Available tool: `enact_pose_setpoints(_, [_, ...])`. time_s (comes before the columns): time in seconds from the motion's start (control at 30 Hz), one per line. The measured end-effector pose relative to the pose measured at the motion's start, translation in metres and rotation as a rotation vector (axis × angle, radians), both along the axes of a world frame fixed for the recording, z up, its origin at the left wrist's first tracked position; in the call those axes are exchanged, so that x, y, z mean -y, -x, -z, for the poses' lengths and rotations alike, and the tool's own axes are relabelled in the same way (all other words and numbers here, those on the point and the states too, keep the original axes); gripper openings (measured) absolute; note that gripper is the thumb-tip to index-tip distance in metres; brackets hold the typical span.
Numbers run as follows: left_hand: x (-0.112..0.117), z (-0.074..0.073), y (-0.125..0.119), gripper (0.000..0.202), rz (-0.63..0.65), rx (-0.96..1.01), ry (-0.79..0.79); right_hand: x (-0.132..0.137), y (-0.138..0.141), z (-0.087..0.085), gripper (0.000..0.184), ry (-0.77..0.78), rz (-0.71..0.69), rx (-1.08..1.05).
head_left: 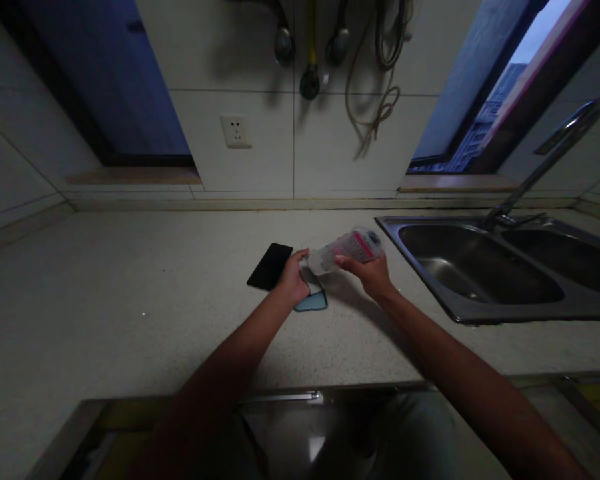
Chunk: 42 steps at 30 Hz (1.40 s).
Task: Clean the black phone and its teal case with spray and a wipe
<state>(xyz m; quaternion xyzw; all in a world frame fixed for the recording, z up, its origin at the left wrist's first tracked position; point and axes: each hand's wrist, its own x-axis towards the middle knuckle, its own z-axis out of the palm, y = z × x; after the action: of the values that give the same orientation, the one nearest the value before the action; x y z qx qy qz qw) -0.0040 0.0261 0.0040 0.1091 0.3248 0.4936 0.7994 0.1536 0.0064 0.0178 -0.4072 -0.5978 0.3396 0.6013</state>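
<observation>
My right hand (pixel 373 273) is wrapped round a clear plastic bottle (pixel 349 249) with a white and pink label. The bottle lies tilted in the air, its left end lower and close to my left hand (pixel 293 279). Between the fingers and thumb of that hand is a pale, flat piece that looks like a cloth (pixel 311 279); its exact kind is hard to make out in the dim light. Just below it, a light blue phone case (pixel 311 303) rests on the counter. A black phone (pixel 269 267) lies beside my left hand, partly covered by it.
The pale speckled countertop (pixel 145 267) runs along a tiled wall. On the right is a steel double sink (pixel 460 313) with a tall faucet (pixel 540 163). A socket (pixel 236 132), pipe fittings and hanging hoses (pixel 375 123) are on the wall, between two windows.
</observation>
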Motion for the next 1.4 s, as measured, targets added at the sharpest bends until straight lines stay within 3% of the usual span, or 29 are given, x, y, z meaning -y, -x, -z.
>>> enact_pose_setpoints(0.17, [-0.001, -0.002, 0.001, 0.018, -0.023, 0.015, 0.009, -0.001, 0.0, 0.002, 0.043, 0.024, 0.011, -0.016])
enact_pose_setpoints(0.4, [-0.001, -0.001, -0.003, 0.013, -0.1, -0.045, 0.072, -0.008, -0.004, 0.003, 0.04, -0.002, 0.169, -0.035])
enact_pose_setpoints(0.57, [0.001, -0.001, -0.003, 0.023, -0.073, -0.059, 0.017, -0.012, -0.008, 0.005, 0.039, -0.013, 0.197, 0.021])
enact_pose_setpoints(0.83, [-0.002, 0.009, -0.004, 0.016, -0.063, -0.126, -0.016, -0.021, -0.013, 0.015, 0.037, -0.09, 0.227, 0.184])
enact_pose_setpoints(1.03, [-0.002, 0.011, -0.002, 0.013, -0.048, -0.112, -0.026, -0.021, -0.014, 0.012, 0.029, -0.107, 0.218, 0.273])
enact_pose_setpoints(1.3, [0.001, 0.002, -0.006, 0.014, -0.094, -0.124, 0.038, -0.011, -0.006, 0.006, 0.041, -0.208, 0.082, 0.348])
enact_pose_setpoints(1.4, [0.001, 0.001, -0.01, 0.017, -0.093, -0.131, 0.062, -0.01, -0.004, 0.006, 0.038, -0.195, 0.079, 0.389])
